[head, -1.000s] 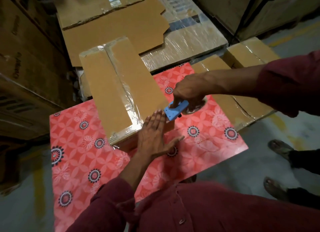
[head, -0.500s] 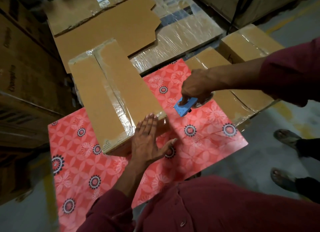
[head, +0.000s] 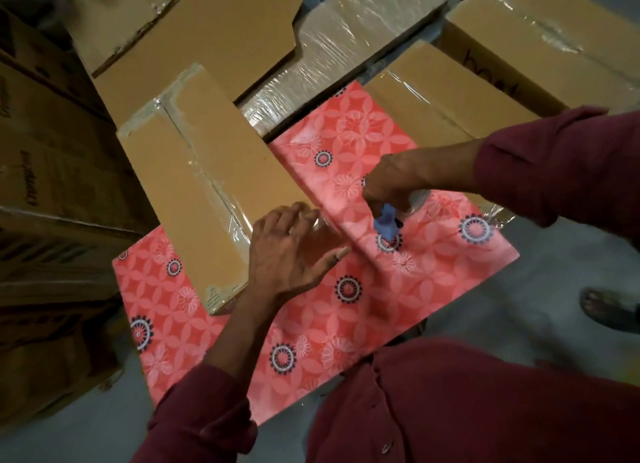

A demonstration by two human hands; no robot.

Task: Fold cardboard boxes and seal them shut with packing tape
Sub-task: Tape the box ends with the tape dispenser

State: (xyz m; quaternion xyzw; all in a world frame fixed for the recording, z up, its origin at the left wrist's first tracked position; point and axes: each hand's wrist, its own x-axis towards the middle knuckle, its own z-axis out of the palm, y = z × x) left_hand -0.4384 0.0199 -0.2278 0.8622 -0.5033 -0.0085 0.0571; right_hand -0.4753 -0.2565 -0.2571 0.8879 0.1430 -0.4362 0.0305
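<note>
Taping step, near end. Box (head: 204,185) centre-left on pink cloth (head: 433,275), seam taped. Left hand (head: 287,255) flat, fingers straight, pressing tape at box corner. Right hand (head: 391,185) grasping blue tape dispenser (head: 386,225), centre-right. Next: likely cut tape, smooth end.

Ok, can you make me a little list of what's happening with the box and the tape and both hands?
box: long cardboard box lying on the red flowered cloth, clear tape along its top seam
left hand: left hand lies on the near end of the box, fingers spread, smoothing the tape
right hand: right hand grips a blue tape dispenser above the cloth, beside the box
tape roll: mostly hidden under the right hand
around: more taped boxes behind the cloth, flat cardboard sheet beyond them
</note>
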